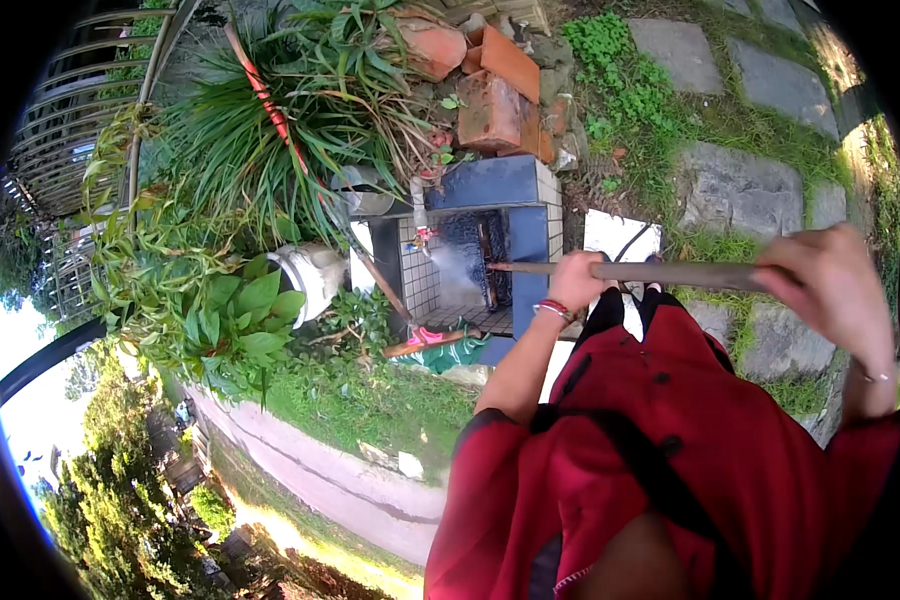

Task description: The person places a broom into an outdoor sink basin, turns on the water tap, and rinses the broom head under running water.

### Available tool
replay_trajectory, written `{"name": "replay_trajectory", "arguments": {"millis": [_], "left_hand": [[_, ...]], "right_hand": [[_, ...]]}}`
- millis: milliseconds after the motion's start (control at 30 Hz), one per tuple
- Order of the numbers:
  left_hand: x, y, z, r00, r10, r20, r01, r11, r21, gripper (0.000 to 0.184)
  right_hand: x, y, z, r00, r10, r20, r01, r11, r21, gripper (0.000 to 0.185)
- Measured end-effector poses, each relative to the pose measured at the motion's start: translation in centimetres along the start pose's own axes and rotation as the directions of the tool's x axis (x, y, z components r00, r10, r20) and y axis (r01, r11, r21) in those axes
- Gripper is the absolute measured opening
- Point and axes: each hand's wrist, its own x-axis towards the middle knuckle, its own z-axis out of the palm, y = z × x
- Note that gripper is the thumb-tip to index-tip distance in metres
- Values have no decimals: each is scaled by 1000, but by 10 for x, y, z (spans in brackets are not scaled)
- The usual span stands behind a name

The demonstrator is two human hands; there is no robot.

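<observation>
Both my hands are closed around the wooden handle [685, 273] of a long pole with a narrow crosswise head [488, 264], apparently a mop. My left hand [575, 281], with red bands at the wrist, grips it nearer the head. Near the far end of the handle is my right hand [820, 285]. The head lies in a tiled basin [552, 225] against dark, shaggy material [497, 232]; I cannot tell whether that material is attached. From a tap [422, 236] on the basin's side, water [456, 268] sprays onto it.
A pink brush-like item [427, 335] and green cloth [452, 353] lie at the basin's edge. Around it are a white bucket [315, 283] with plants, orange bricks [492, 110] and a red-striped pole [266, 98]. Stone slabs [743, 187] are set in grass, with a metal fence [75, 130] beyond.
</observation>
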Motion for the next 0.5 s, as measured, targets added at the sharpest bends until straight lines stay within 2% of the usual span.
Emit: {"name": "replay_trajectory", "arguments": {"millis": [67, 100, 167, 200, 267, 300, 333, 367, 400, 467, 500], "left_hand": [[-4, -70, 5, 998, -17, -66, 25, 992, 127, 8], [0, -88, 0, 998, -57, -33, 62, 984, 168, 8], [-12, -98, -2, 992, -124, 32, 115, 972, 204, 8], [-5, -90, -1, 995, -98, 27, 90, 974, 207, 8], [-7, -57, 10, 999, -34, 36, 27, 984, 178, 9], [0, -25, 11, 998, -13, 55, 4, 987, 160, 9], [2, 4, 12, 997, 74, -35, -70, 994, 87, 9], [7, 23, 13, 999, -30, 28, 29, 998, 49, 9], [5, 33, 4, 999, 33, 18, -34, 999, 28, 9], [-3, 2, 6, 998, 23, -59, -24, 1000, -11, 7], [-9, -32, 9, 999, 7, -52, -5, 999, 50, 7]], "right_hand": [[32, -18, 53, 998, -32, -48, 26, 991, -135, 14], [36, -14, 68, 998, -27, -54, 19, 990, -142, 14], [28, -10, 85, 991, -131, -21, 128, 985, -115, 16], [21, -4, 79, 992, -123, -37, 117, 984, -134, 16], [-2, 4, 57, 994, -83, 65, 93, 984, -151, 14], [-10, 8, 31, 999, -45, 0, 44, 993, -113, 13], [-17, 11, 4, 998, -8, -59, 4, 998, -63, 11], [-24, 12, -9, 997, 28, -66, -31, 998, -46, 10], [-18, 7, -5, 997, 14, -74, -18, 999, -49, 9], [-5, -4, 1, 996, -13, -89, 8, 998, -57, 7], [14, -19, 28, 999, -14, -50, 11, 997, -72, 8]]}}
